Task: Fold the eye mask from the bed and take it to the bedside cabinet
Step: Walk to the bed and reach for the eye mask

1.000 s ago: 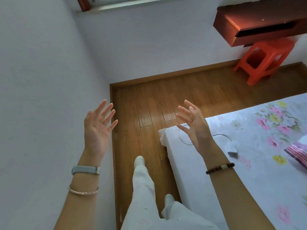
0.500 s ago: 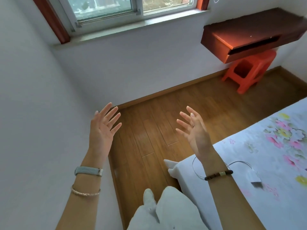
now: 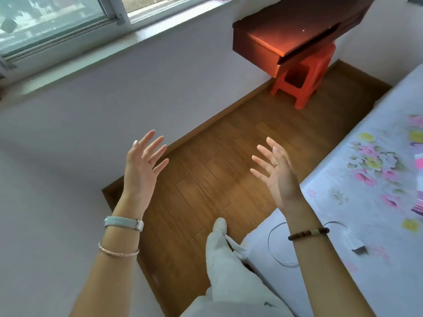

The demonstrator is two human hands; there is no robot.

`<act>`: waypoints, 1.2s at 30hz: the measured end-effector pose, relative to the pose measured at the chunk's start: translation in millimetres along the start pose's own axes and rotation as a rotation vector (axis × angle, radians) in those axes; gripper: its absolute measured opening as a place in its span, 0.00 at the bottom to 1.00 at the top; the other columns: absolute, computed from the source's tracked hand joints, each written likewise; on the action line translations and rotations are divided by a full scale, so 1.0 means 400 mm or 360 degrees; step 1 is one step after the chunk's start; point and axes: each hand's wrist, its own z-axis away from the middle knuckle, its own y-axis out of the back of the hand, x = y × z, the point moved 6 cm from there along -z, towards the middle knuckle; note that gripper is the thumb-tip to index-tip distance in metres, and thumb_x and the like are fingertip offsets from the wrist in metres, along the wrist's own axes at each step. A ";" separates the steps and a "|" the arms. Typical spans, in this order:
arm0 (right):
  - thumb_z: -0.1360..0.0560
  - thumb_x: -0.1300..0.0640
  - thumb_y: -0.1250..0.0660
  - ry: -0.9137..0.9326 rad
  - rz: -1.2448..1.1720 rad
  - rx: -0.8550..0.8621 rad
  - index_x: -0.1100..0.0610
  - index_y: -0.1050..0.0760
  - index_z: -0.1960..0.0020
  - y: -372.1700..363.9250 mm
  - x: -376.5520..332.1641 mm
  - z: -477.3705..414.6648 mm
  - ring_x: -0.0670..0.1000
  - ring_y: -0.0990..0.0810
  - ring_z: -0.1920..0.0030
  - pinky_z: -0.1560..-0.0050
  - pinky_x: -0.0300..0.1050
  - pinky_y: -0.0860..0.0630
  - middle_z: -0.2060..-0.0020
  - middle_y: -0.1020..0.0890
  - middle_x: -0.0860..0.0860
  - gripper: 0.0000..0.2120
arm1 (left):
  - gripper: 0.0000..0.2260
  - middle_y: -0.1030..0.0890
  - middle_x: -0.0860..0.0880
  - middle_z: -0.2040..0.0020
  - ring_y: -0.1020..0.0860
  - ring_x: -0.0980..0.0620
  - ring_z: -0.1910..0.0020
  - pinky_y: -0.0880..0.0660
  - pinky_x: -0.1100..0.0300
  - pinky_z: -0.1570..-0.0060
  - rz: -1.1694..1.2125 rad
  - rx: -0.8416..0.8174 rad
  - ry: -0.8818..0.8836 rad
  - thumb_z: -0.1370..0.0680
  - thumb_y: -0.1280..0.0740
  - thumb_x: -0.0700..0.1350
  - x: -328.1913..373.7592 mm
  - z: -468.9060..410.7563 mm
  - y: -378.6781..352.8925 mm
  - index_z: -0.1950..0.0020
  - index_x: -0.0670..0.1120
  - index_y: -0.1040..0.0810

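My left hand (image 3: 142, 170) and my right hand (image 3: 278, 172) are both raised in front of me over the wooden floor, palms facing each other, fingers spread, holding nothing. The bed (image 3: 357, 225) with a white flowered sheet lies to the right, its corner just under my right wrist. A reddish-brown wall-mounted cabinet (image 3: 281, 40) hangs at the upper right below the window wall. A striped pink and purple cloth (image 3: 417, 205) shows at the right edge of the bed; I cannot tell whether it is the eye mask.
An orange plastic stool (image 3: 304, 76) stands under the cabinet. A white charger with a looped cable (image 3: 353, 242) lies on the bed near its corner. A window (image 3: 57, 21) runs along the far wall. A white wall is close on my left. My leg (image 3: 219, 255) steps over the floor.
The view has swung up and to the left, so the window and cabinet now loom larger and nearer. Both hands stay raised and spread. My leg has stepped forward along the bed.
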 end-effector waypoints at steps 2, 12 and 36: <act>0.20 0.42 0.44 0.0013 -0.0021 0.0038 0.39 0.28 0.32 0.004 -0.018 -0.084 0.51 0.22 0.34 0.36 0.54 0.24 0.31 0.24 0.46 0.17 | 0.24 0.26 0.47 0.28 0.27 0.48 0.30 0.34 0.44 0.29 -0.0014 -0.0066 0.0007 0.19 0.50 0.58 0.015 -0.108 -0.044 0.28 0.51 0.30; 0.19 0.44 0.44 -0.0045 -0.0202 0.0248 0.41 0.27 0.31 0.053 -0.120 -0.370 0.50 0.21 0.35 0.34 0.58 0.25 0.33 0.21 0.47 0.18 | 0.23 0.22 0.49 0.31 0.25 0.48 0.32 0.33 0.44 0.30 0.0078 -0.0324 0.0148 0.18 0.49 0.58 0.043 -0.496 -0.268 0.29 0.52 0.27; 0.16 0.50 0.45 0.0275 -0.0597 0.1346 0.46 0.27 0.36 0.681 -0.478 -0.875 0.53 0.20 0.36 0.35 0.58 0.25 0.36 0.20 0.52 0.13 | 0.25 0.25 0.47 0.29 0.26 0.48 0.30 0.35 0.41 0.28 -0.0108 -0.1378 0.0439 0.20 0.46 0.58 -0.130 -1.235 -1.357 0.27 0.49 0.30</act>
